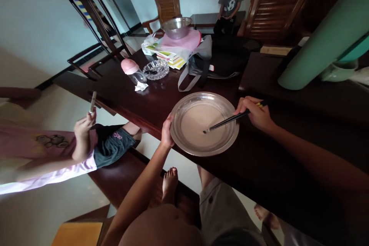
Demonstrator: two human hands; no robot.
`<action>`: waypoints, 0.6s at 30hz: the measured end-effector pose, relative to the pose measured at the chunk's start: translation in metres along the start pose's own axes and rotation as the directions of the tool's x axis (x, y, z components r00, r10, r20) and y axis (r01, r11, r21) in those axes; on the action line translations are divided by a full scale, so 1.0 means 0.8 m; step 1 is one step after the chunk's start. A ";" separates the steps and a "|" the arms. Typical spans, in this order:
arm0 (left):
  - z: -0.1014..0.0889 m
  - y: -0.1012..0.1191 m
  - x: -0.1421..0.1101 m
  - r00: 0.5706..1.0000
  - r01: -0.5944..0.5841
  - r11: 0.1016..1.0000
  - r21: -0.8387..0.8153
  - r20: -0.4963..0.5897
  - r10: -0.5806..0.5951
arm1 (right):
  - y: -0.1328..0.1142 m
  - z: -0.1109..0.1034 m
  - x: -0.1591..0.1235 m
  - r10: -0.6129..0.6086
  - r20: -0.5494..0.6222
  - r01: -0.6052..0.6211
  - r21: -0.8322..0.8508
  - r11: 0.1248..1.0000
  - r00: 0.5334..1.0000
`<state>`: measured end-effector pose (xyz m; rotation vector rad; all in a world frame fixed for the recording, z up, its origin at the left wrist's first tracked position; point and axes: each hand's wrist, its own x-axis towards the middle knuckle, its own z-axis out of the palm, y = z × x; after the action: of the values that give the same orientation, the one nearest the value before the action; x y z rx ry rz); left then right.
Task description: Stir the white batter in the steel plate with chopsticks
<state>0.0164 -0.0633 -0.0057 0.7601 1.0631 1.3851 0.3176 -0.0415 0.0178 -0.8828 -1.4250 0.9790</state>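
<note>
A wide metal bowl (176,138) stands near the edge of the dark wooden table, with a pale beige batter-like liquid (196,117) in it. At its left rim, my left hand (167,131) grips the bowl, the thumb along the side. My right hand (255,112) is closed around a pair of dark chopsticks (226,121), held slanting over the right rim. Their tips dip into the liquid near the middle of the bowl. The underside of the bowl is hidden.
Behind the bowl are a pink-capped bottle (133,71), a glass ashtray (157,70), books, a black bag (227,61) and another metal bowl (177,29). A large green cylinder (319,42) stands right. One person (83,130) sits left holding a small stick; another (230,2) is at the back.
</note>
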 end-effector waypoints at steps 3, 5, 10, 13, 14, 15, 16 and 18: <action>0.001 0.001 -0.001 1.000 0.001 1.000 -0.007 -0.006 -0.001 | 0.000 0.002 -0.002 0.006 0.089 -0.001 -0.058 0.998 0.996; 0.001 0.002 -0.001 1.000 0.001 1.000 -0.008 -0.011 -0.001 | -0.001 0.002 -0.001 -0.004 0.048 0.007 -0.070 0.998 0.999; 0.002 0.004 -0.002 1.000 0.001 1.000 0.001 -0.004 -0.001 | -0.002 0.001 -0.001 -0.004 0.008 0.004 -0.007 1.000 1.000; 0.002 0.005 -0.002 1.000 -0.006 1.000 -0.009 0.000 0.006 | -0.002 0.003 -0.002 -0.008 0.080 0.013 -0.067 0.998 0.997; 0.002 0.005 -0.002 1.000 -0.009 1.000 -0.012 0.000 0.009 | -0.002 0.003 -0.001 -0.012 0.065 0.017 -0.075 0.997 0.998; 0.002 0.005 -0.002 1.000 -0.010 1.000 -0.013 0.000 0.010 | -0.001 0.002 -0.001 -0.018 0.034 0.020 -0.067 0.998 0.999; 0.002 0.005 -0.002 1.000 -0.010 1.000 -0.013 0.002 0.010 | -0.001 0.002 0.000 -0.021 -0.001 0.021 -0.047 0.999 1.000; 0.003 0.005 -0.002 1.000 -0.009 1.000 -0.009 0.005 0.009 | -0.001 0.001 0.000 -0.018 -0.028 0.018 -0.006 1.000 0.999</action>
<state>0.0169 -0.0642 -0.0012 0.7623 1.0495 1.3941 0.3169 -0.0415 0.0183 -0.8837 -1.4102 0.9460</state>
